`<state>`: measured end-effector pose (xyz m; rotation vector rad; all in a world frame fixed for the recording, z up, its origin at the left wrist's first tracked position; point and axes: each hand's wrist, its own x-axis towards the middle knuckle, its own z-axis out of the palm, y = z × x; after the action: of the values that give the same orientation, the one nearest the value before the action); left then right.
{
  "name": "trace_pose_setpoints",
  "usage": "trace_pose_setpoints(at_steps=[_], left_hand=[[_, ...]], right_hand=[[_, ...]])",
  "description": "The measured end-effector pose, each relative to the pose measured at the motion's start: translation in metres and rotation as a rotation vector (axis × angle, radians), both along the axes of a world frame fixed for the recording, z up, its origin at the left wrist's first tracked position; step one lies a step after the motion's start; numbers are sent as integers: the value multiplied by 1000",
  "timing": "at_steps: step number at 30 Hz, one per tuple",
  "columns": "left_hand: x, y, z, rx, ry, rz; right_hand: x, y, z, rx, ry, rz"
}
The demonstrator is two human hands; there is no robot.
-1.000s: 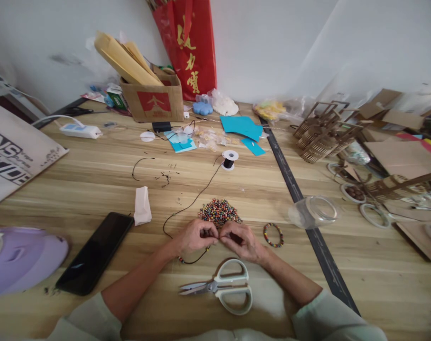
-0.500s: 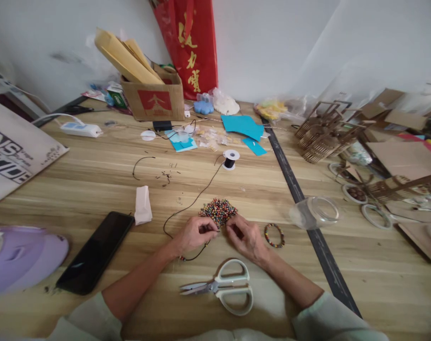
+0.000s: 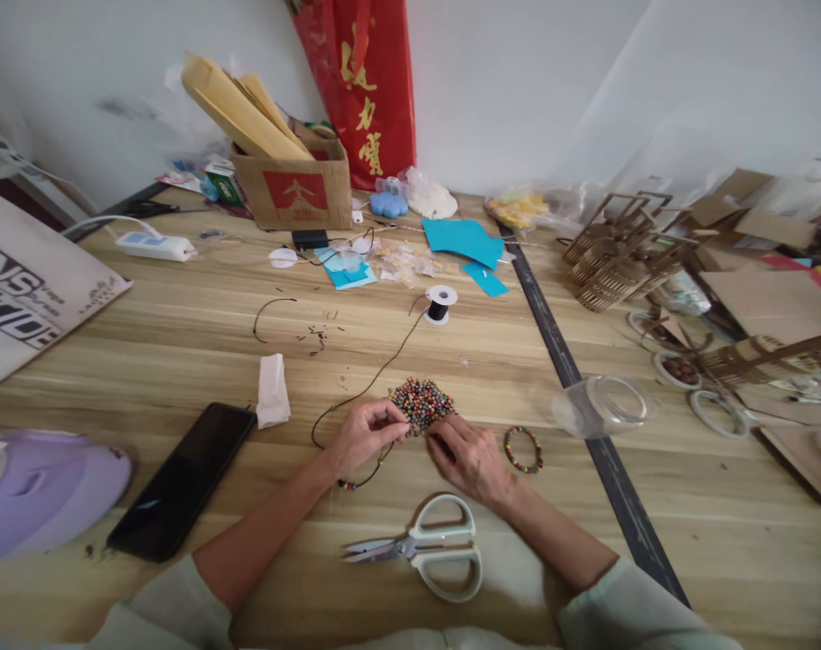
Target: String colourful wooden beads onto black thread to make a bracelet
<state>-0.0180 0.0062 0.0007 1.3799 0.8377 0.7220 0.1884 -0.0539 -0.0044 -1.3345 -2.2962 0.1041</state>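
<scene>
My left hand (image 3: 364, 433) pinches a thin black cord (image 3: 369, 379) at the left edge of a pile of small coloured beads (image 3: 421, 402). A short beaded end of that cord hangs below the hand toward me. The cord runs back to a small white spool (image 3: 440, 302). My right hand (image 3: 470, 457) lies at the pile's near edge, fingers curled down onto the beads; what its fingertips hold is hidden. A finished bead bracelet (image 3: 521, 449) lies just right of it. Grey-handled scissors (image 3: 424, 544) lie close in front of both hands.
A black phone (image 3: 183, 478) and a folded white tissue (image 3: 273, 391) lie to the left, a lilac object (image 3: 41, 492) farther left. A clear plastic cup (image 3: 600, 406) lies tipped on the right by a dark table seam (image 3: 565, 361). A cardboard box (image 3: 294, 185), power strip (image 3: 153, 246) and wooden laser-cut parts (image 3: 617, 253) fill the back.
Both hands have moved away from me, from just below the bead pile up to its edge. The left hand rose with the cord; the right hand's fingers now rest on the beads.
</scene>
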Motion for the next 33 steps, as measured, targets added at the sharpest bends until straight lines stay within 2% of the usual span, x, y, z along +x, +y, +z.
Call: trace_pose_setpoints(at_steps=[9, 14, 22, 25, 33], left_hand=[[0, 1, 3, -8, -14, 17], [-1, 2, -2, 2, -3, 2], [1, -3, 0, 68, 88, -78], [2, -5, 2, 97, 128, -97], [1, -6, -3, 200, 221, -153]], right_hand=[[1, 1, -4, 25, -41, 18], [2, 1, -6, 8, 37, 66], [5, 3, -3, -178, 381, 220], [5, 6, 1, -236, 482, 222], [6, 8, 6, -385, 585, 213]])
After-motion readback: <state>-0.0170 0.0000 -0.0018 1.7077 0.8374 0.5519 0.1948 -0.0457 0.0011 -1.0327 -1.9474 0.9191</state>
